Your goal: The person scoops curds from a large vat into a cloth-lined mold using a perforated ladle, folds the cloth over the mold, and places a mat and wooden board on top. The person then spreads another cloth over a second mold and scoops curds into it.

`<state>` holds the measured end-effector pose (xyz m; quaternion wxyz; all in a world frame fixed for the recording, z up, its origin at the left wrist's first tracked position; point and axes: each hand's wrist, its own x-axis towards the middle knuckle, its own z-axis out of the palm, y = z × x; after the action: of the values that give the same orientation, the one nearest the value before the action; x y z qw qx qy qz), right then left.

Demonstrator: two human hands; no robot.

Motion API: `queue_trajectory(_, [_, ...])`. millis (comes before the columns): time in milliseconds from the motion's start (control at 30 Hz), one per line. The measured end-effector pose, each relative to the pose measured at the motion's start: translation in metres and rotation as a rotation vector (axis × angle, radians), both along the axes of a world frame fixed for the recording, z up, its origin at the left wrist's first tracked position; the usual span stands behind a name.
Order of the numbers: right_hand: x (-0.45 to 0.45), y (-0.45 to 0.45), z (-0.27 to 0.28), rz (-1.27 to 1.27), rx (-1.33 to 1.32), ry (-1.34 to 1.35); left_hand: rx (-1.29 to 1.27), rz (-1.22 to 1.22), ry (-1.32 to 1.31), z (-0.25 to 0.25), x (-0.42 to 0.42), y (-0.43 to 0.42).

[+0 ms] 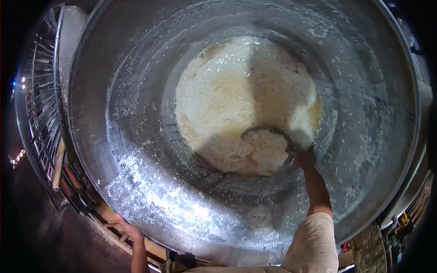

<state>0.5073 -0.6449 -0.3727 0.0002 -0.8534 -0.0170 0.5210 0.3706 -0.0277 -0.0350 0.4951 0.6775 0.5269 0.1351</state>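
Observation:
Inside a huge round metal vat (364, 150), a pale, wet, lumpy mass (223, 95) covers the bottom, glossy with liquid on top. My right hand (299, 157) reaches deep into the vat and is closed on the near right edge of a round bowl-shaped scoop (278, 131). That scoop is sunk in the mass at its lower right and is full of the same lumpy stuff. My left hand (132, 232) rests at the vat's near left rim, with its fingers stretched out and nothing visible in them.
White flecks and smears coat the vat's inner wall. Left of the vat stands a metal rack (43, 104) with thin bars, and a wooden stick (58, 166) beside it. Wooden boards (369, 248) lie outside the rim at the lower right. Dark ground shows at the far left.

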Motion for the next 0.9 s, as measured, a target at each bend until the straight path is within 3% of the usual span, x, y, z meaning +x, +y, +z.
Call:
queue_trajectory(33, [-0.006, 0.000, -0.008, -0.205, 0.146, 0.140, 0.019, -0.015, 0.017, 0.007, 0.005, -0.007])
queue_trajectory(100, [-0.017, 0.002, -0.011, -0.208, 0.322, 0.255, -0.013, -0.012, 0.014, 0.016, 0.006, -0.015])
queue_trajectory(133, [-0.018, 0.007, 0.002, -0.007, 0.352, 0.223, 0.000, 0.011, 0.004, 0.013, 0.000, -0.009])
queue_trajectory(200, [-0.048, -0.007, -0.013, 0.150, 0.543, -0.009, -0.110, 0.026, -0.036, 0.000, -0.029, 0.002])
queue_trajectory(300, [-0.057, 0.004, 0.006, 0.099, 0.535, 0.118, -0.161, -0.045, -0.117, -0.011, -0.013, -0.020])
queue_trajectory(333, [-0.063, 0.007, 0.014, 0.128, 0.602, 0.073, -0.201, -0.083, -0.117, -0.005, 0.007, -0.040])
queue_trajectory(400, [-0.083, 0.005, 0.018, 0.292, 0.769, -0.115, -0.044, -0.084, 0.039, -0.021, 0.007, -0.044])
queue_trajectory(433, [-0.083, 0.008, 0.038, -0.050, 0.567, 0.220, -0.024, -0.106, 0.064, -0.024, 0.010, -0.051])
queue_trajectory(500, [-0.080, 0.018, 0.079, -0.368, 0.313, 0.498, 0.012, -0.131, 0.044, -0.035, 0.022, -0.069])
queue_trajectory(600, [-0.072, 0.018, 0.136, 0.081, 0.198, 0.344, 0.006, -0.212, 0.004, -0.065, 0.038, -0.080])
queue_trajectory(667, [-0.062, -0.005, 0.149, 0.765, 0.519, 0.143, -0.137, -0.240, -0.102, -0.101, 0.036, -0.088])
queue_trajectory(733, [-0.022, 0.061, 0.280, 0.506, 0.413, 0.177, -0.127, -0.239, -0.149, -0.097, 0.048, -0.104])
queue_trajectory(767, [-0.014, 0.086, 0.318, 0.242, 0.222, 0.169, -0.155, -0.218, -0.342, -0.122, 0.046, -0.110])
queue_trajectory(800, [-0.009, 0.101, 0.339, -0.029, 0.042, 0.146, -0.178, -0.253, -0.371, -0.117, 0.044, -0.113])
queue_trajectory(867, [0.014, 0.073, 0.353, -0.105, 0.090, 0.155, -0.184, -0.198, -0.528, -0.137, 0.031, -0.118])
queue_trajectory(900, [0.032, 0.056, 0.349, -0.339, 0.244, 0.323, -0.259, -0.140, -0.562, -0.134, 0.016, -0.114])
